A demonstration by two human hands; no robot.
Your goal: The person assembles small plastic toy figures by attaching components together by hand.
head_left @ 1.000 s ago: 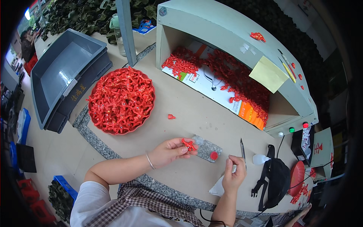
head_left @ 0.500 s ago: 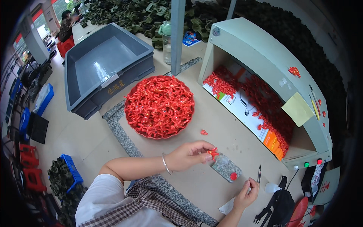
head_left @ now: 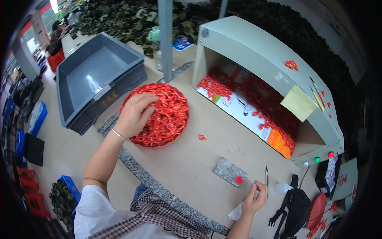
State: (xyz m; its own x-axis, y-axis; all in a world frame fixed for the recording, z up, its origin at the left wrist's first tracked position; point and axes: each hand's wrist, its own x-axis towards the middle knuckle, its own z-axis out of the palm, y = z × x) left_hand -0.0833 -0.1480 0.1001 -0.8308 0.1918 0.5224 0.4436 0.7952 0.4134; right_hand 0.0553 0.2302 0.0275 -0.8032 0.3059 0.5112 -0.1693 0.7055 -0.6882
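My left hand is over a round red bowl heaped with small glossy red figures. Its fingers are stretched out over the heap with the thumb apart, and nothing shows between them. At the lower right, my right hand is closed round a thin brush-like tool that points up and away from me. Left of that hand lies a grey stone-patterned slab with a small red cap on its near end. A single red figure rests on the table between bowl and slab.
A grey plastic crate stands at the left, beside a metal post. To the right is a pale open-fronted cabinet with red figures inside. A white squeeze bottle and black bag lie near my right hand.
My left hand has moved left from above the slab to the bowl. The red figure it held no longer shows in it. My right hand still holds the tool.
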